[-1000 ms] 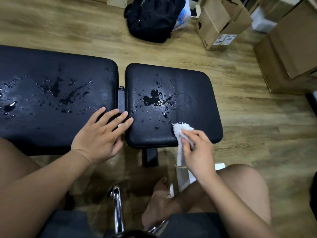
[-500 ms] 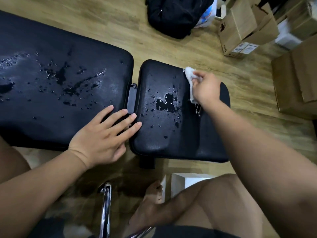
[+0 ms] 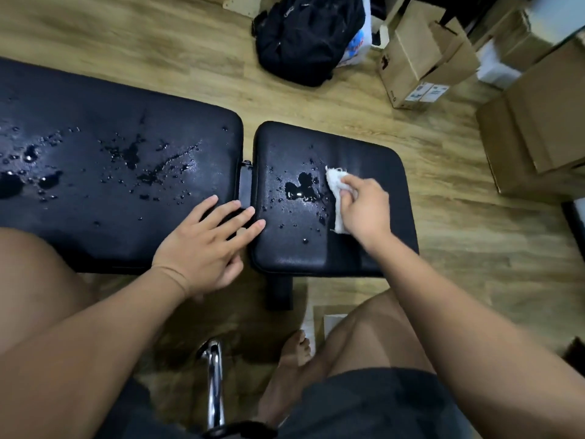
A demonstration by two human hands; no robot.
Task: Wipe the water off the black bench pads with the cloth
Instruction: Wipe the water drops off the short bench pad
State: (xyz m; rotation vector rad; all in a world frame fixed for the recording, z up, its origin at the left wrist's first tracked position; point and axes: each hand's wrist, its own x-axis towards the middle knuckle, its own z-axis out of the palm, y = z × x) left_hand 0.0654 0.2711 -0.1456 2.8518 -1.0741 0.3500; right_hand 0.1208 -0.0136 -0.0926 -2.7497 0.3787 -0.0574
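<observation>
Two black bench pads lie side by side: a long pad (image 3: 95, 128) on the left and a small seat pad (image 3: 373, 163) on the right. Both carry water drops; a puddle (image 3: 300, 188) sits mid-left on the small pad. My right hand (image 3: 367, 207) presses a white cloth (image 3: 335, 188) flat on the small pad, just right of the puddle. My left hand (image 3: 205, 245) rests flat with fingers spread across the gap between the pads, holding nothing.
A black backpack (image 3: 310, 36) lies on the wooden floor beyond the pads. Cardboard boxes (image 3: 424, 58) stand at the back right, a larger one (image 3: 538, 128) at the right edge. A chrome bar (image 3: 215, 384) and my bare legs are below.
My right hand carried the cloth from the small pad's near edge to its far edge, then back to the middle beside the puddle. The pad's right half looks drier. My left hand stayed put.
</observation>
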